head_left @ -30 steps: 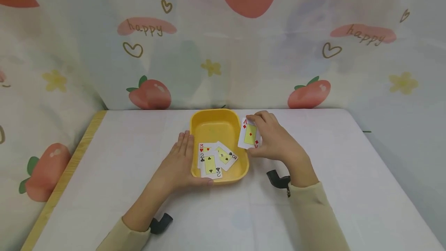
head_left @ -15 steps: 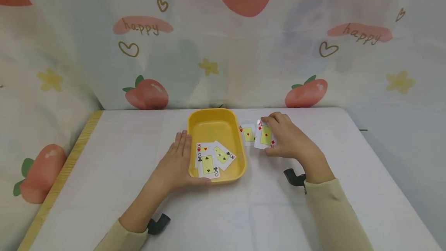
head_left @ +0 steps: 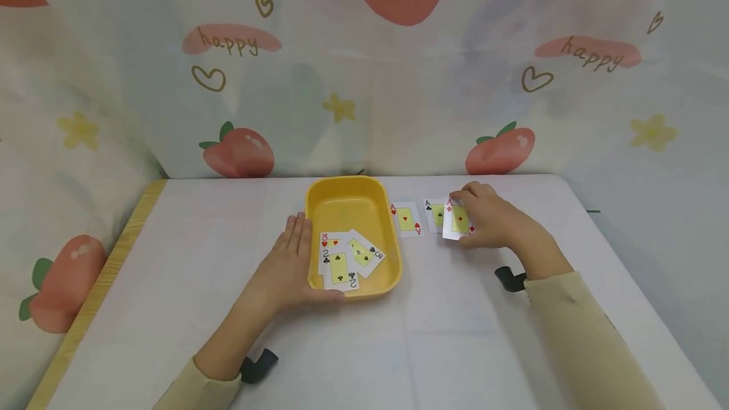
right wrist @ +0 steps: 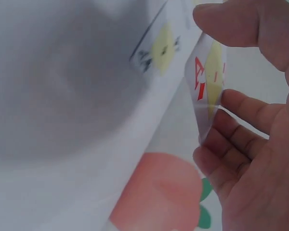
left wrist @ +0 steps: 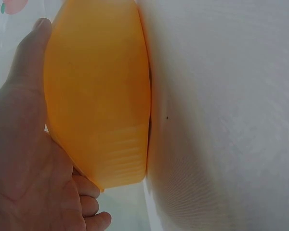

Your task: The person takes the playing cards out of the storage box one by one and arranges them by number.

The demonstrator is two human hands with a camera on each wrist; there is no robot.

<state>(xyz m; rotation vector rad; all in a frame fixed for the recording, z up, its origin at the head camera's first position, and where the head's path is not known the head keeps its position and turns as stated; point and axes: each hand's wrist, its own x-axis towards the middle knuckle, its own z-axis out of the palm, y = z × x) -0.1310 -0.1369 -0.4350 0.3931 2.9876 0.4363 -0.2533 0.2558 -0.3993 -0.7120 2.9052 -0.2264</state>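
Note:
My right hand (head_left: 494, 219) pinches the ace of diamonds (head_left: 458, 220), a playing card, by its edges above the table; it looks slightly bowed in the right wrist view. Just left of it lies the ace of clubs (head_left: 435, 215), partly covered by the held card in the head view. The ace of hearts (head_left: 405, 219) lies beside the right side of a yellow tray (head_left: 347, 195). Straight fingers of my left hand (head_left: 279, 271) rest along the tray's left side, thumb at its near edge. Inside lie overlapping cards: a two of clubs (head_left: 340, 271), a three of hearts (head_left: 333, 239) and another black-suited card (head_left: 366, 254).
A white cloth covers the table (head_left: 364, 353), with a wooden strip (head_left: 97, 290) bare along the left edge. A patterned fabric backdrop (head_left: 410, 81) rises directly behind the table and at its left. Dark pieces (head_left: 259, 366) sit at both wrists.
My right hand has moved right with the ace of diamonds, away from the tray. The ace of hearts, then the ace of clubs, have come into sight on the table. My left hand stays put.

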